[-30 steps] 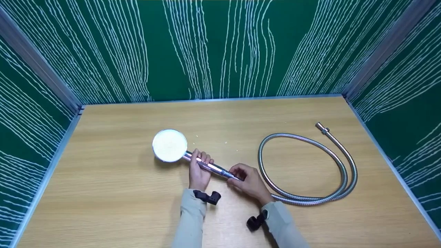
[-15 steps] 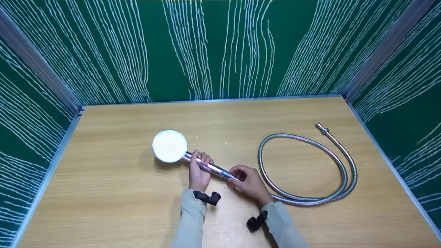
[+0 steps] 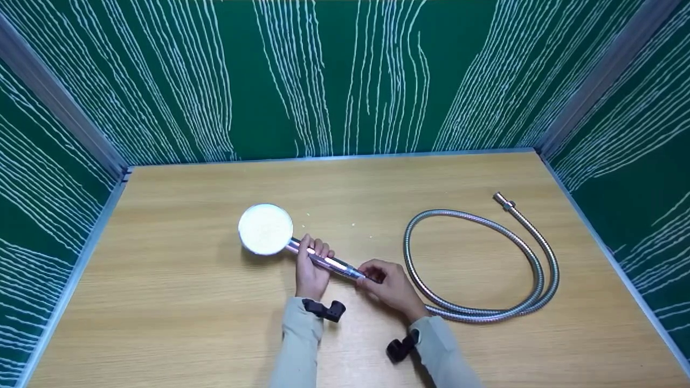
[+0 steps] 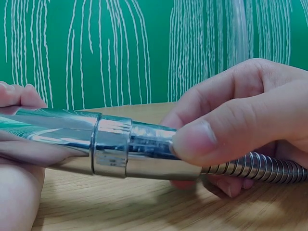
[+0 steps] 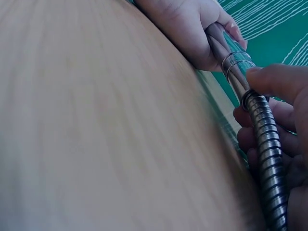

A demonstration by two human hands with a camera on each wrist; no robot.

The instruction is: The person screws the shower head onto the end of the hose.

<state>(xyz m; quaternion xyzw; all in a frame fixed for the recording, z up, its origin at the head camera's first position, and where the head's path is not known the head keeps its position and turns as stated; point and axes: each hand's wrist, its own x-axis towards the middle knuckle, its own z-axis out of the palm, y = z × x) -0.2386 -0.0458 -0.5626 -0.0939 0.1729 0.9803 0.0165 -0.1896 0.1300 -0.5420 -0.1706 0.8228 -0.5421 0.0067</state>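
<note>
My left hand (image 3: 312,272) grips the chrome handle of a shower head (image 3: 265,229), whose round white face points up at the left. At the handle's lower right end, the thumb and fingers of my right hand (image 3: 393,285) pinch the smooth metal connector (image 4: 151,149) of a shower hose (image 3: 471,215). In the left wrist view the connector sits in line with the handle, right against its end ring. Ribbed hose runs out from the connector beneath my right palm, as the right wrist view shows.
The hose lies in a loop on the wooden table (image 3: 178,318) at the right, its free end with a metal nut (image 3: 508,205) pointing to the back. A few small white specks lie behind the handle. Green walls (image 3: 334,81) with white streaks enclose the back and sides.
My right thumb has shifted very slightly along the connector. Both hands, the shower head and the hose otherwise keep their places.
</note>
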